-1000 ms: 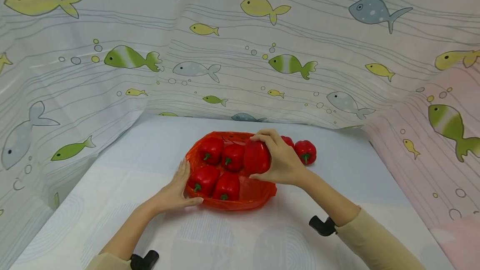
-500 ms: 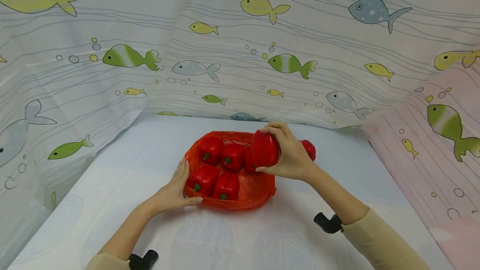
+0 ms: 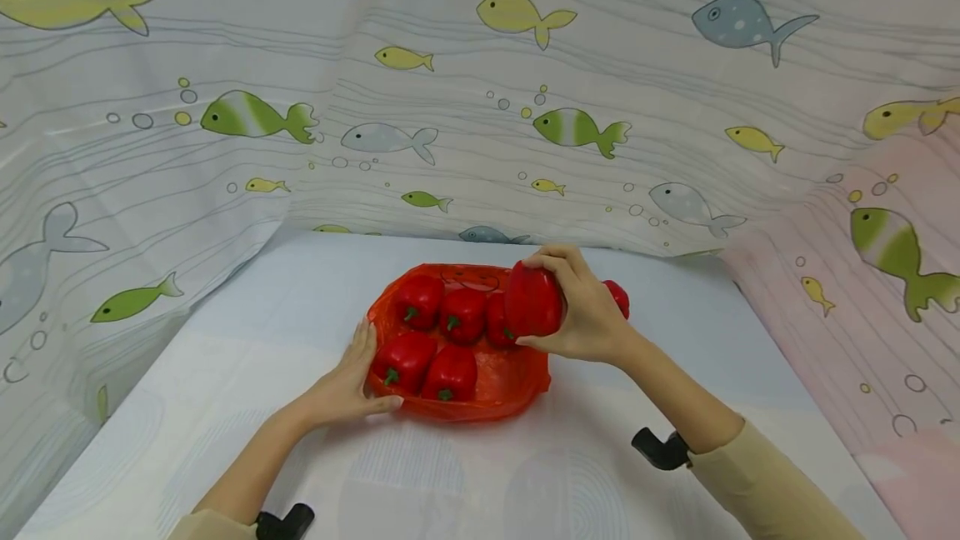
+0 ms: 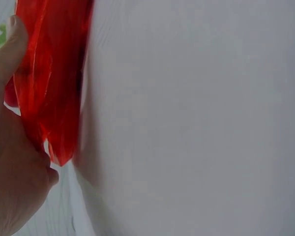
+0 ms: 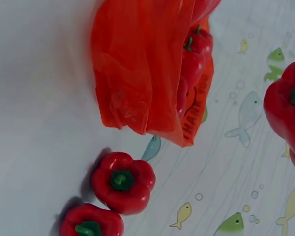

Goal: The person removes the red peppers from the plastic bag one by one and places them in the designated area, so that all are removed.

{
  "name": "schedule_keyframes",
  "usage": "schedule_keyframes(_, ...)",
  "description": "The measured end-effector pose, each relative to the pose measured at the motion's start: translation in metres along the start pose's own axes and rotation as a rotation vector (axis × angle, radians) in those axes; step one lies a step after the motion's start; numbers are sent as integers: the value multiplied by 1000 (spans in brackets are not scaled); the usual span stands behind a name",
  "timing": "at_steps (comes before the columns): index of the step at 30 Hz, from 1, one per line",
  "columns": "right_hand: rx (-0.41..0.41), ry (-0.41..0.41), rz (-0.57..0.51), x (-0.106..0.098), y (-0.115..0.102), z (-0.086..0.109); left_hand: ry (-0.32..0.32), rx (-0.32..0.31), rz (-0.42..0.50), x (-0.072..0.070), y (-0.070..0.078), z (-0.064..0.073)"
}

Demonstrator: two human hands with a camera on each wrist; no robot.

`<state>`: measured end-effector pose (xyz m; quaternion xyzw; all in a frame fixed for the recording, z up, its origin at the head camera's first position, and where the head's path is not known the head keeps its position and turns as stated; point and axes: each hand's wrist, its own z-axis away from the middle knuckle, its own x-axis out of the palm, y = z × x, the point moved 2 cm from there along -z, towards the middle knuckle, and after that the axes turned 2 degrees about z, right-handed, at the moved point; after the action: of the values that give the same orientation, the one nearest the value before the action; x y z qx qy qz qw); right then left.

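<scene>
An orange-red plastic bag [image 3: 487, 413] lies with its mouth open on the table, holding several red bell peppers [image 3: 452, 373]. My left hand [image 3: 341, 386] rests against its left side, fingers straight along the wall and thumb along the near rim. In the left wrist view that thumb [image 4: 12, 46] lies against the bag's outside. My right hand [image 3: 588, 315] grips another red bell pepper [image 3: 534, 300] by its far and near sides, above the bag's right part. The right wrist view shows this pepper [image 5: 287, 110] at its right edge, with a green stem.
Two loose red bell peppers, one nearer the bag [image 5: 123, 183] and one farther off [image 5: 91, 221], stand on the table beyond the bag's right end. In the head view my right hand mostly hides them. A fish-patterned curtain [image 3: 465, 107] closes off the back.
My right hand has lifted the pepper up and right, away from the others, uncovering one in the bag; over the last half second it barely moves. My left hand stays at the bag.
</scene>
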<state>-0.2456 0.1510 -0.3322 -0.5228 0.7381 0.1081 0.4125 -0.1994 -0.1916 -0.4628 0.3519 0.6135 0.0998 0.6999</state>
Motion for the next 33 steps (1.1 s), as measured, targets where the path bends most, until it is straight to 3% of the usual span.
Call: schedule_keyframes(33,98,20,57,-37,24,24,0,-8,7,0,5,2)
